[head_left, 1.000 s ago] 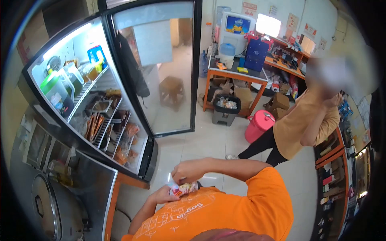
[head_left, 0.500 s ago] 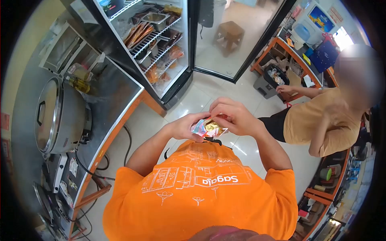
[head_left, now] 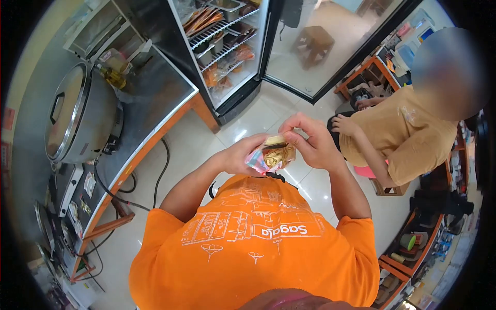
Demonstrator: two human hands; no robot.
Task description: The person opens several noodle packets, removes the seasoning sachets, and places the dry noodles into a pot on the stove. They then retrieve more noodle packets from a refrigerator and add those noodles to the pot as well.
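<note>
My left hand is closed around a small packet with a pink and light-blue outside. The top gapes, showing shiny gold foil inside and a dark strip along the upper rim. My right hand pinches the packet's far upper edge between thumb and finger, beside a pale yellowish flap. Both hands are in front of my orange shirt, above the tiled floor.
A fridge stocked with bags and metal pans stands with its glass door open. At left, a large cooker and an oil bottle rest on a steel counter. A person in a tan shirt is at right.
The packet's mouth is wider, with more gold foil and a dark strip showing. My right hand has shifted slightly right, its fingers lifted. The person at right has lowered an arm.
</note>
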